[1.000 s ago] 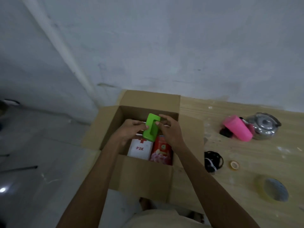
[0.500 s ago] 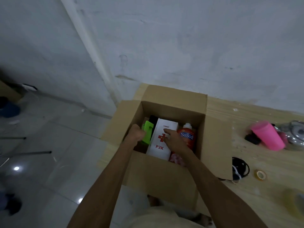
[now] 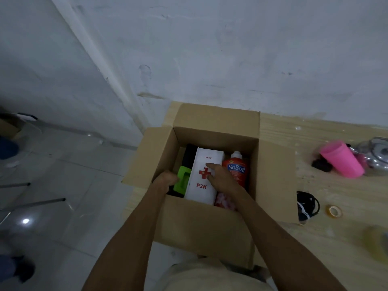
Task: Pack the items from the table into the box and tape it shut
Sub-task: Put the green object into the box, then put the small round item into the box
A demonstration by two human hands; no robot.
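Box (image 3: 201, 232) holds white P3K kit (image 3: 199, 186), SoSoft bottle (image 3: 236, 169), green item (image 3: 183, 182).

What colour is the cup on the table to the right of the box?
The cup is bright pink; the head view shows it best.

Right edge cuts kettle (image 3: 379, 157) — tape roll (image 3: 375, 244) blurred

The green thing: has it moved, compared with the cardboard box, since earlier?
Yes. The green thing went down and left, from above the white case into the gap beside the left wall of the cardboard box.
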